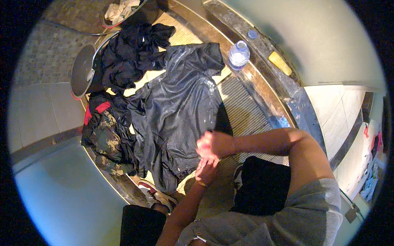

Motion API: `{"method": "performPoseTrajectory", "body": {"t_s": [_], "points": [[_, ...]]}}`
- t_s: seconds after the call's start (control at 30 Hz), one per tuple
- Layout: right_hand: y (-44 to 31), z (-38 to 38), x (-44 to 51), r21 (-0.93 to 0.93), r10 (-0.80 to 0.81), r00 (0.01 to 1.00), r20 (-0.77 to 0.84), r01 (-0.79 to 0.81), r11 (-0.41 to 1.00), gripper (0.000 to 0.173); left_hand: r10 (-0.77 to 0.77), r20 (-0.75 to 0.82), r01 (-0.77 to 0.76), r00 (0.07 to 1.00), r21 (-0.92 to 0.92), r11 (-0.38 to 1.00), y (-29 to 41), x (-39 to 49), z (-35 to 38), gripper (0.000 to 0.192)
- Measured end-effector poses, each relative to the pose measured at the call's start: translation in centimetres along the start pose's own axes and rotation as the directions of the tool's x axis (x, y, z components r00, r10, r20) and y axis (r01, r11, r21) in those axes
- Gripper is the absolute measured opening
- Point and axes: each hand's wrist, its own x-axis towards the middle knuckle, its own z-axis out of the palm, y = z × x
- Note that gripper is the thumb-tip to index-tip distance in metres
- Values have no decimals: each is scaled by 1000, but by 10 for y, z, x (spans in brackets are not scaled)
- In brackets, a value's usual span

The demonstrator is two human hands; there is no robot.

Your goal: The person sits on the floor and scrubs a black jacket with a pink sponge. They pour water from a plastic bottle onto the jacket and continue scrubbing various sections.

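A wet black short-sleeved shirt (181, 101) lies spread before me on a ribbed floor (246, 101), with white foam-like streaks near its upper right side. My right hand (214, 145) is curled and motion-blurred over the shirt's lower right edge. Whether something is inside its fingers cannot be made out. Just below it, my left hand (207, 170) reaches up to the same edge, its fingertips meeting the right hand. What the left fingers grasp there is unclear. A camouflage garment with red parts (107, 141) lies to the left of the shirt.
Dark crumpled clothes (126, 58) lie beside a black bucket (81, 72); another bucket (115, 24) holds beige cloth. On the stone ledge (227, 21) are a clear plastic bottle (239, 57), a blue cap (252, 34) and a yellow bar (280, 63). My sneaker (154, 193) is near the shirt.
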Motion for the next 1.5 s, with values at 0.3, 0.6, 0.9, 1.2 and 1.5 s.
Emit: {"method": "performPoseTrajectory", "body": {"t_s": [0.3, 0.6, 0.9, 1.2, 1.5], "points": [[161, -80, 36, -233, 422, 884, -200, -461, 856, 28, -172, 118, 207, 978, -429, 879, 2, 0, -13, 27], [128, -45, 28, -131, 362, 932, -1, -359, 924, 23, -77, 197, 100, 977, -107, 989, 2, -4, -2, 35], [-17, 25, 14, 59, 4, 972, -234, 10, 998, 21, -260, 50, 265, 964, -150, 953, -28, -57, -2, 49], [148, -35, 82, -129, 415, 890, -187, -441, 888, 25, -307, 167, 337, 937, -192, 922, -26, -28, -22, 53], [111, 8, 103, -77, 267, 964, -5, -267, 961, 17, -333, 277, 408, 901, -283, 868, -25, -32, -34, 55]]}}
